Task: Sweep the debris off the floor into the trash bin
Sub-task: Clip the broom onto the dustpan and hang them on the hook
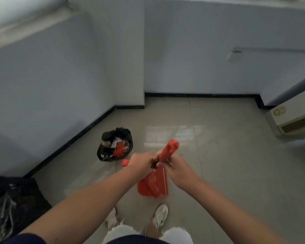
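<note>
My right hand [179,170] is closed around the long red handle [172,148] of a red dustpan [153,184], which hangs tilted just above the floor in front of my feet. My left hand [141,162] grips a second red handle [125,162] whose stub sticks out to the left; something dark brown [155,164], blurred, shows between the two hands. The trash bin [102,152], lined with a black bag and holding red and white rubbish, stands on the floor just left of and beyond my hands.
A white wall with a black skirting board [74,136] runs along the left and back. A black plastic bag [12,199] sits at the lower left. A beige appliance [292,120] stands against the right wall. Glossy floor tiles [218,147] stretch ahead.
</note>
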### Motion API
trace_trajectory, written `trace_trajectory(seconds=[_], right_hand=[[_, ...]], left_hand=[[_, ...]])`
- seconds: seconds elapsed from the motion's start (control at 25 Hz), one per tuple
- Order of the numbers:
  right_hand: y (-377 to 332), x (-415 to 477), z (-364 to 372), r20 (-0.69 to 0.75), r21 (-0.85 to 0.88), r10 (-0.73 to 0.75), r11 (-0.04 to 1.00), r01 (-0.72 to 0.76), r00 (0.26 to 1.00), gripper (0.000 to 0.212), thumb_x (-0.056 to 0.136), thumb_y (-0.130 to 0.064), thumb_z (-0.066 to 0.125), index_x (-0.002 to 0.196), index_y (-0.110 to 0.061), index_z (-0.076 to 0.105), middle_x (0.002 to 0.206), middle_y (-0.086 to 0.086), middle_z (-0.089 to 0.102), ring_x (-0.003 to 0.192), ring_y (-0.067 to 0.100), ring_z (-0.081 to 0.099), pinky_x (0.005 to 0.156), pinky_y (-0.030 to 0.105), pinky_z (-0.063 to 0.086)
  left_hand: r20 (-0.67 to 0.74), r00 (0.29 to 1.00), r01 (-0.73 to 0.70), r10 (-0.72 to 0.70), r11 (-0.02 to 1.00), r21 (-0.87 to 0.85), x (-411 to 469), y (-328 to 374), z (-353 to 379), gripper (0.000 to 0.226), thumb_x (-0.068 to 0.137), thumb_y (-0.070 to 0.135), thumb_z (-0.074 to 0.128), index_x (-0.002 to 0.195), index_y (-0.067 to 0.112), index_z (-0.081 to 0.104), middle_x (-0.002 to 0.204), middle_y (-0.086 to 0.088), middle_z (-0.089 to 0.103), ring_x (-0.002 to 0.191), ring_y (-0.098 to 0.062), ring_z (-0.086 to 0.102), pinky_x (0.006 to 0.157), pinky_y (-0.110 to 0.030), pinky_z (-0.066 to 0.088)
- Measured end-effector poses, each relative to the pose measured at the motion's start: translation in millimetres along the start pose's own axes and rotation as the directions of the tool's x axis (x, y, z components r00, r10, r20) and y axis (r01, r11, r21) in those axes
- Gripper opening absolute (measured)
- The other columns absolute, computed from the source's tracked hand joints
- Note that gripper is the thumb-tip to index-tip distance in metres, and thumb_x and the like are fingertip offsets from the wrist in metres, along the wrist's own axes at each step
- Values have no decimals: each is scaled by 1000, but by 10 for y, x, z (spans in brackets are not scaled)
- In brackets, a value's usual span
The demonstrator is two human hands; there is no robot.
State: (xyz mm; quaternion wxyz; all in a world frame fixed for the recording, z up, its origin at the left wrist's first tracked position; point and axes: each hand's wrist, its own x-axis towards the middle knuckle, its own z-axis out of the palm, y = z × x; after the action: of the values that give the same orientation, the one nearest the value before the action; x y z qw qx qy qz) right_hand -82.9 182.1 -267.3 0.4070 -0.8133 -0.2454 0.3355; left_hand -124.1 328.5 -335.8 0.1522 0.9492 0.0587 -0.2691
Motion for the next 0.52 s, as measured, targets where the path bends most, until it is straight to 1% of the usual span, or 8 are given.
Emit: trace_trajectory(seconds=[0.04,0.12,0.2,0.28,0.4,0.44,0.52], right_hand=[[-87,81,-148,-39,4,-26,1000,27,999,17,85,-13,62,100,-19,66,96,-7,71,95,7,66,90,31,52],[-293,221,-449,-101,30,-109,993,113,989,18,85,-8,66,99,-20,65,90,-14,71,91,0,66,86,18,51],[-533,327,-739,-124,72,-195,976,205,973,21,86,-3,66,99,-19,63,90,-10,71,87,-2,66,83,11,48],[-721,447,-950,-163,115,-267,951,287,950,19,88,0,62,99,-15,62,91,-1,71,87,3,67,86,15,50],[-1014,664,-1133,-251,182,-346,900,395,904,17,89,3,57,98,-11,62,91,4,72,91,15,69,91,30,53],[-1124,744,-1169,-272,194,-366,885,424,890,16,88,3,58,97,-10,62,91,5,73,91,17,69,92,33,53],[-1342,903,-1211,-286,213,-380,870,445,880,15,87,2,60,99,-8,60,93,5,73,92,17,69,93,34,52]], left_hand=[[-36,999,-14,15,1000,13,31,16,-213,40,87,42,62,124,28,58,115,5,69,104,-23,67,81,-36,55],[-112,993,-32,35,999,34,50,71,-642,38,84,40,68,120,27,60,110,7,70,102,-21,67,76,-32,52],[-197,979,-42,55,997,66,45,153,-1034,38,83,41,72,116,24,62,109,6,70,104,-21,65,83,-31,44],[-264,963,-24,48,995,96,60,187,-1341,40,83,43,72,114,20,63,108,6,71,104,-20,64,91,-33,36],[-376,927,34,0,996,85,127,153,-1741,44,79,52,72,110,21,65,105,8,72,105,-18,65,96,-31,34],[-403,915,54,-23,996,66,152,116,-1874,44,78,52,73,109,22,66,106,8,73,106,-17,65,96,-30,34],[-449,891,77,-59,997,21,197,10,-2117,41,78,50,74,108,24,68,108,8,74,107,-16,65,92,-26,36]])
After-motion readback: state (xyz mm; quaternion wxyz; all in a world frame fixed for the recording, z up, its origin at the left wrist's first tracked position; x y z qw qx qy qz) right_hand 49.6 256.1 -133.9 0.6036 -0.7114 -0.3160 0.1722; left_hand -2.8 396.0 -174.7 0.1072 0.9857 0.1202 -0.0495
